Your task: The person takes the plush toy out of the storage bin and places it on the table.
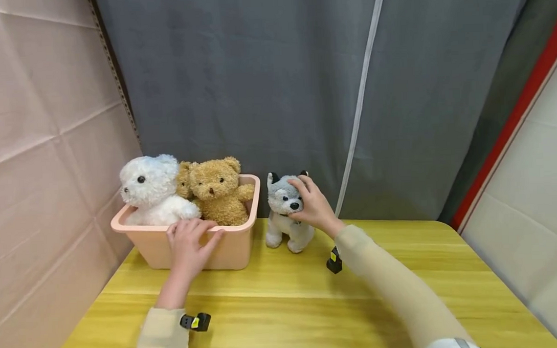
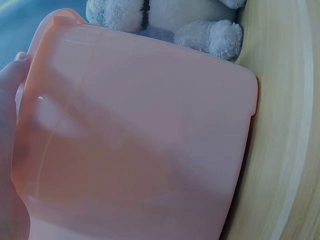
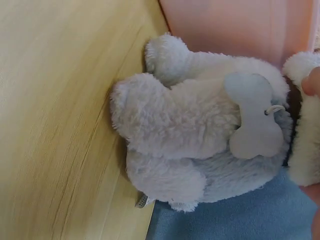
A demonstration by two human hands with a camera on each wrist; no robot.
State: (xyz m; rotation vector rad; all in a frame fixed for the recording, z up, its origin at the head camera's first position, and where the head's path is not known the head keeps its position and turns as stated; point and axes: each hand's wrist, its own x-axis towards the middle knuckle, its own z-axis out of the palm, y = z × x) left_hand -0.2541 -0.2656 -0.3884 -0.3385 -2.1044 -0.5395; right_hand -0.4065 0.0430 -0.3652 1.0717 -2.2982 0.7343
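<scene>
A grey and white plush husky (image 1: 280, 227) stands on the table beside a pink plastic bin (image 1: 145, 250). My right hand (image 1: 313, 206) grips the husky's head from its right side, thumb by the muzzle and fingers over the top. In the right wrist view, a bone-shaped tag (image 3: 255, 117) hangs from the husky's collar, and its paws are down by the tabletop. My left hand (image 1: 191, 246) holds the bin's front rim, with the fingers over the edge. Inside the bin sit a white plush toy (image 1: 150, 186), a brown teddy bear (image 1: 216, 189) and another brown plush (image 1: 183, 180), partly hidden.
The bin stands at the left of the yellow wooden table (image 1: 265, 318). Behind the table hangs a grey curtain (image 1: 247, 83) with a pale vertical strip. A light pink fabric wall (image 1: 43, 151) closes the left side, and a white panel (image 1: 535, 149) with red edging stands right.
</scene>
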